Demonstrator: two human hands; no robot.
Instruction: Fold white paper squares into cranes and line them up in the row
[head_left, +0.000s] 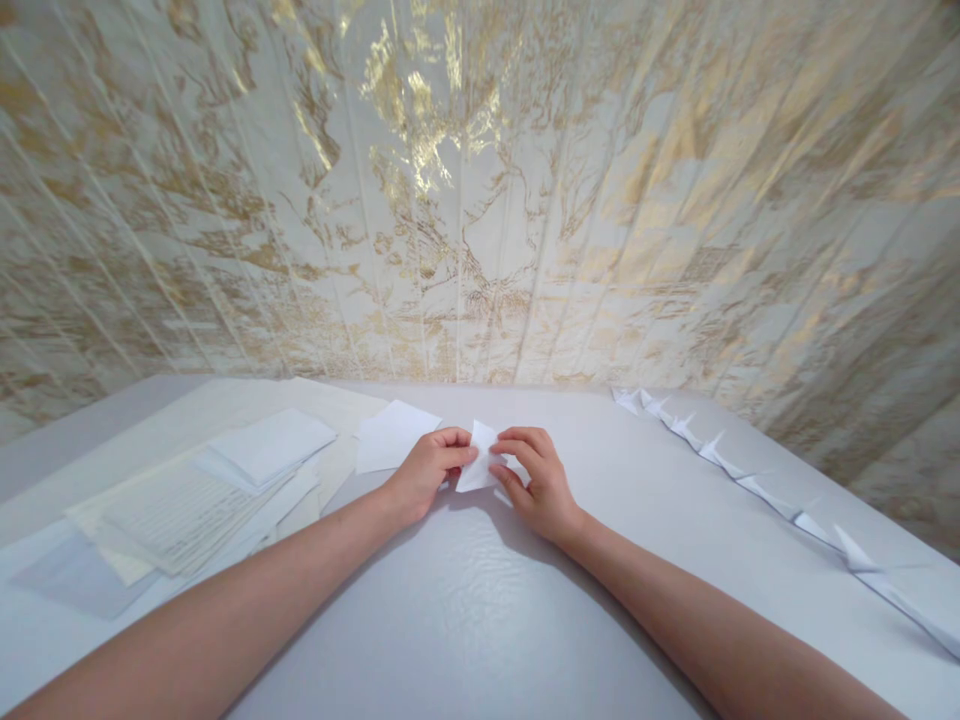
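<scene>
A small folded piece of white paper [475, 468] is held up just above the table, between my two hands. My left hand [429, 468] pinches its left edge between thumb and fingers. On the opposite edge, the thumb and curled fingers of my right hand [538, 478] grip the same paper. Its finer folds are too small to make out. Behind my left hand a flat white sheet [394, 434] lies on the table, partly covered by that hand.
Loose papers [187, 510], some with writing, overlap on the left, with a white paper stack [274, 445] on top. Several folded white paper figures with pointed tips [851, 550] form a line along the right edge of the pale table [480, 620]. A gold-patterned wall covering [465, 250] rises behind.
</scene>
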